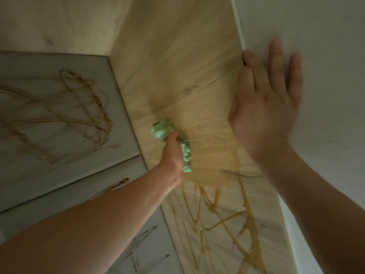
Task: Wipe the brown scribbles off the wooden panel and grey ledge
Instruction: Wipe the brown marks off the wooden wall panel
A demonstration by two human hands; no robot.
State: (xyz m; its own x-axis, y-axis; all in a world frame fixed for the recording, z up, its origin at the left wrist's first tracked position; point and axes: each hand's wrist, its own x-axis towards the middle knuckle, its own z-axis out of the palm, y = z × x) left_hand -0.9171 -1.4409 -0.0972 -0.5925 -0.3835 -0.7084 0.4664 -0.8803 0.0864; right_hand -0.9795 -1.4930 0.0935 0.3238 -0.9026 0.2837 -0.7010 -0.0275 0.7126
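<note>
Fingers of the left hand (171, 155) clamp a crumpled mint-green cloth (162, 128) on the brown-scribbled pale wooden panel (177, 56). Straight-fingered, the right hand (264, 111) lies flat on the white wall (325, 36).

1 wide-angle view, worn on the person's head, faces forward and down, close to the surfaces. The pale wooden panel (177, 66) runs from near right to far centre, the grey marbled ledge (29, 62) fills the left, the plain white wall (325, 26) the right. The left hand (171, 155), gripping a crumpled green cloth (162, 128), sits mid-frame.
</note>
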